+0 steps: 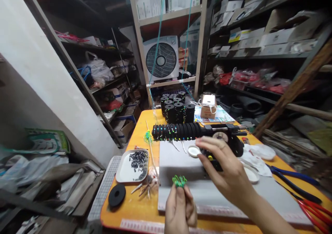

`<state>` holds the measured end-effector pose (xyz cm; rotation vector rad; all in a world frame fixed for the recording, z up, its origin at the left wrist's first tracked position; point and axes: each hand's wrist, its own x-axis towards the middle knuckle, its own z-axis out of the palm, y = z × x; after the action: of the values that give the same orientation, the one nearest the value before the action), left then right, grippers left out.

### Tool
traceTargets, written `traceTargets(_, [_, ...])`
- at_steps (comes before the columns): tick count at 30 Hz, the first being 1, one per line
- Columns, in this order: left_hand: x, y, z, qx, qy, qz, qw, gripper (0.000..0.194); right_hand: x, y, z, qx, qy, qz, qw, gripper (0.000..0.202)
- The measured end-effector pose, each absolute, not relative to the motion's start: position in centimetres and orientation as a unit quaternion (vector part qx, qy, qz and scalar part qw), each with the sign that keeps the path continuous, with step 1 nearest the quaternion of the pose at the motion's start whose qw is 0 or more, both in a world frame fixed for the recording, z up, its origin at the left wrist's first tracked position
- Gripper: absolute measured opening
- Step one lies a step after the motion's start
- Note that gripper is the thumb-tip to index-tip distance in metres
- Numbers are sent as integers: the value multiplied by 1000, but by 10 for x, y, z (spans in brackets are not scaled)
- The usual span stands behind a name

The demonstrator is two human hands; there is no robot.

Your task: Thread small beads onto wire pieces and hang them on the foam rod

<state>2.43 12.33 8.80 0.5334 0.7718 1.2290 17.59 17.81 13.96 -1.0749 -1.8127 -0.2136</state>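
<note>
My left hand (180, 206) pinches a small bundle of green looped line (179, 181) between thumb and fingers, above the grey board (181, 197). My right hand (225, 163) is raised with fingers stretched and apart, and nothing shows between them. Its fingertips are just in front of a horizontal row of black foam discs (177, 131) carrying small coloured beads. The discs sit on a dark metal tool (220, 127), partly hidden by my right hand. Beside the fingertips lies a small white round lid (193, 151).
A white tray (121, 170) with small black and metal pieces stands left, near a loose black foam disc (117, 195) and a thin stick (153, 154). Black foam spools (178, 109) stand behind. Blue-handled pliers (295, 182) and red-handled tools (312, 209) lie right.
</note>
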Motion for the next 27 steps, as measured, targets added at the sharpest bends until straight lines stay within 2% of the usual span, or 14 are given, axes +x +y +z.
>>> traceTargets(2, [32,133,93,268,335,574,698,57,167,159,132,-449,-746,13,492,16])
traceTargets(5, [38,140,93,302,346,572,679,58,159,142,125,-467,-723,161,483,15])
traceTargets(11, [42,141,88,395,403,545,620,64,150,147,123,-479,-652,261,526,15])
traceTargets(18, [51,150,86,371,365,577,629,51,151,154,115,-481,-622,198,586,7])
traceTargets(23, [60,160,81,298,355,597,654,46,150,155,114,-453,-647,129,600,18])
traceTargets(27, [63,167,79,274,341,618,653,35,153,156,112,-455,-640,92,613,19])
